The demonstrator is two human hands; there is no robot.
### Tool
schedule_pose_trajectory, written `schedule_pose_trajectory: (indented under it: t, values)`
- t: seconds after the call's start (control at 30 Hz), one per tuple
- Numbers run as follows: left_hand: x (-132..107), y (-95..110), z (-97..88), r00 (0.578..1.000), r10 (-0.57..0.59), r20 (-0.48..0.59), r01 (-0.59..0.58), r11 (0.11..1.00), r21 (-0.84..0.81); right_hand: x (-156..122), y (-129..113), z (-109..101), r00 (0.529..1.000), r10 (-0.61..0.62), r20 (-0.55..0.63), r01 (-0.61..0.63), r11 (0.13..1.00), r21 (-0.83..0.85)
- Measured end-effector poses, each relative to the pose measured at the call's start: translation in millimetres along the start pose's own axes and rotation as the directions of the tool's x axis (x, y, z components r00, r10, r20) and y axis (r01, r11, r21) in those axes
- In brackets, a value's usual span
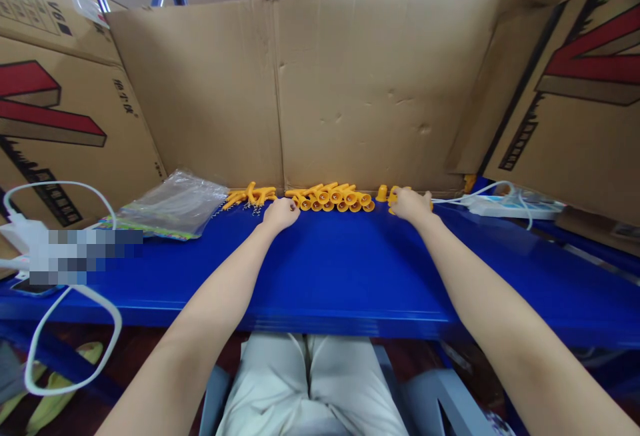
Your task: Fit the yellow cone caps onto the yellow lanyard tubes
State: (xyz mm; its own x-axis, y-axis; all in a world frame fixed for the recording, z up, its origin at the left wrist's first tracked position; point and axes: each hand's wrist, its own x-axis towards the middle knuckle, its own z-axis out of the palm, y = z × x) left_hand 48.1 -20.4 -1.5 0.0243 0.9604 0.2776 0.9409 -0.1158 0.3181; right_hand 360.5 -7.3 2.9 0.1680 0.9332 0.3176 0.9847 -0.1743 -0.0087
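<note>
My left hand (281,215) is closed at the left end of a stacked row of yellow cone-shaped pieces (343,197); what its fingers hold, if anything, is hidden. The stacked pieces lie on their sides, their round open ends facing me, with something small inside each. Left of that hand is a loose pile of yellow branched pieces (250,194) with thin silvery spiral ends. My right hand (414,204) reaches over yellow cup-shaped pieces right of the row, its fingers curled around them. Beside it, a single yellow cup (382,193) stands upside down.
Clear plastic bags (167,206) lie at left on the blue shelf (345,269). White cables and a charger (23,233) are at the left edge. A white power strip (510,207) lies at right. Cardboard panels (380,89) wall the back and both sides.
</note>
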Motion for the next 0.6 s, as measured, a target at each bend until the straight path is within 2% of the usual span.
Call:
schedule_pose_trajectory:
  t: [0.6]
  values:
    - [0,2,-1.4,1.000,0.006,-0.002,-0.006,1.000,0.017,-10,-22,-5,0.990,-0.134,-0.034,0.134,0.991,-0.018]
